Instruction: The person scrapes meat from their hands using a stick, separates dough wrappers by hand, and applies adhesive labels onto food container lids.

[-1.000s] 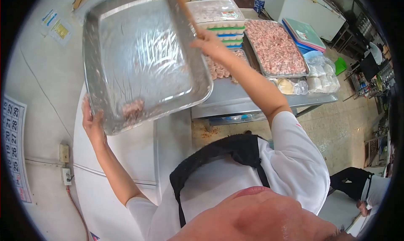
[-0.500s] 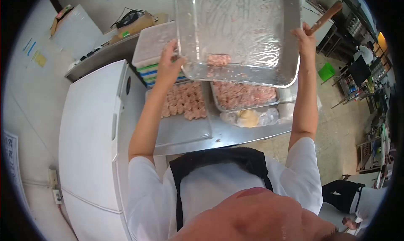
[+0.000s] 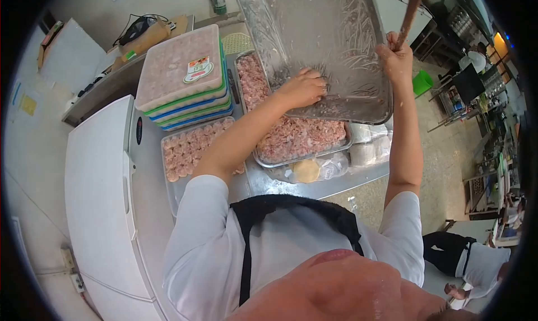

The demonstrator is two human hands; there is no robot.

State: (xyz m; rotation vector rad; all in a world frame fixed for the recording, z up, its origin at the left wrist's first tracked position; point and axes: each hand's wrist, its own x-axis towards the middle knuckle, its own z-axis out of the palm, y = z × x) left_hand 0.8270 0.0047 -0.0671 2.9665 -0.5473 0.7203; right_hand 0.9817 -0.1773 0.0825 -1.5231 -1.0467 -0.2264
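Observation:
A large metal tray [image 3: 330, 29], smeared with meat residue, is tilted above a lower tray of raw minced meat [image 3: 302, 139]. My right hand [image 3: 397, 60] grips its right rim and also holds a brown wooden handle [image 3: 411, 12] that points up; the tool's far end is not visible. My left hand [image 3: 305, 90] is inside the tilted tray near its lower edge, fingers curled against the metal. What lies under those fingers is hidden. Left of the mince, partly behind my left forearm, a clear plastic tray [image 3: 188, 153] carries rows of meat portions.
Stacked lidded containers [image 3: 182, 74] with green and blue edges stand at the left of the metal table [image 3: 266, 183]. Plastic-wrapped items [image 3: 316, 169] lie along the front edge. A white fridge [image 3: 101, 192] is on my left. Another person [image 3: 476, 265] is at lower right.
My left hand has let go of the tray's left rim and moved inside it, where a lump of mince lay. The tray has tilted, and my view has shifted, showing more of the container stack.

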